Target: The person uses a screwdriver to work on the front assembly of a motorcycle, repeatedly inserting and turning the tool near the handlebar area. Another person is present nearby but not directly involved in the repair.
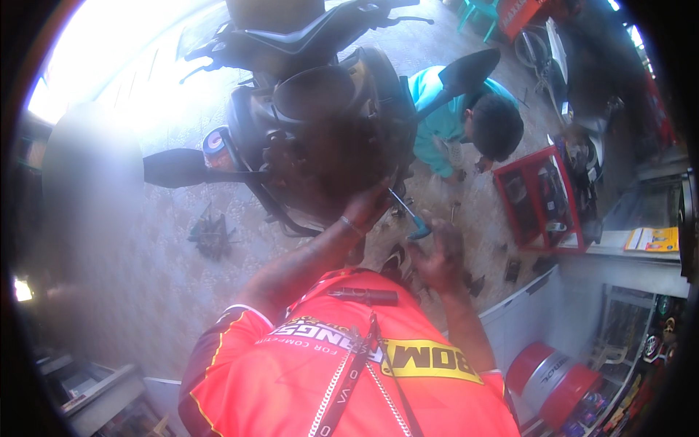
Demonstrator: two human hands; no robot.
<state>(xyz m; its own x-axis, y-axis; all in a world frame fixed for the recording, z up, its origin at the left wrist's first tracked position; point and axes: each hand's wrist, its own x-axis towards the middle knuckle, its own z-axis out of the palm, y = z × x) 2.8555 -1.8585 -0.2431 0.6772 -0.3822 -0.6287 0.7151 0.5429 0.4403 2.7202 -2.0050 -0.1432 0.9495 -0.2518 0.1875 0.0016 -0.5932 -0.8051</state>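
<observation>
Holds teal-handled tool (419, 229) in right hand (439, 255) just beside dark motorcycle (328, 124), with shaft (399, 198) angled toward it, apparently for reach, and reaches left hand (370, 207), apart from right, to its near edge, probably for steadying, with left grip too dark to tell.

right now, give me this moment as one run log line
left hand: at dark motorbike | right hand: at teal-handled tool, grip unclear | co-worker: bent low, right of motorbike | red drum: lower right
</observation>
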